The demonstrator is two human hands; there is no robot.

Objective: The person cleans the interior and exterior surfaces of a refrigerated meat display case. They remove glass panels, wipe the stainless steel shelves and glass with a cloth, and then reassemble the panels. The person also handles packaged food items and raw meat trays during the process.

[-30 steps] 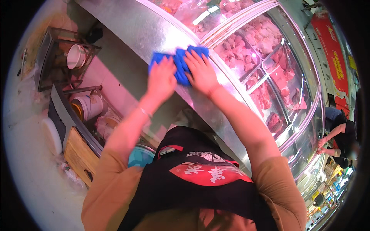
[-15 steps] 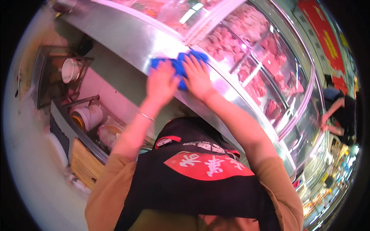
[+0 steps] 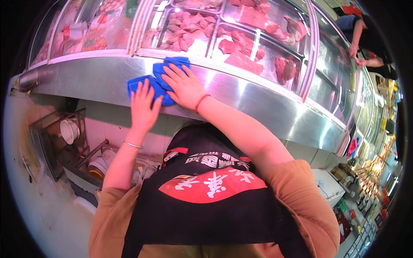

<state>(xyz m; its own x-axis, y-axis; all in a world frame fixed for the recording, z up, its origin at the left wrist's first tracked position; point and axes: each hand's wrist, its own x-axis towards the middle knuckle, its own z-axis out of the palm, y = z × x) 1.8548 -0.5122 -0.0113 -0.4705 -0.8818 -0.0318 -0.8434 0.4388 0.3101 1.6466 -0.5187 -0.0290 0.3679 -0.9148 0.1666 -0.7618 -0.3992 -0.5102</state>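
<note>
Both my hands lie on a blue cloth (image 3: 158, 71) that is spread, bunched in places, on the stainless steel ledge (image 3: 245, 92) of a glass display case. My left hand (image 3: 144, 107) rests on the cloth's left part near the ledge's front edge, fingers spread and pointing away from me. Farther back and to the right, my right hand (image 3: 188, 89) presses flat on the cloth with its fingers stretched apart. Neither hand is closed around it. The cloth's underside is hidden.
Behind the ledge, the case holds metal trays of raw meat (image 3: 243, 45) and bagged pieces (image 3: 118, 32). Below left are a metal frame, a white bucket (image 3: 69, 130) and another container (image 3: 103, 161). Another person's hands (image 3: 359, 60) show at the far right.
My view has turned, so the ledge now runs more level across it. Both hands and the cloth have shifted left along the ledge; the fingers remain spread on the cloth.
</note>
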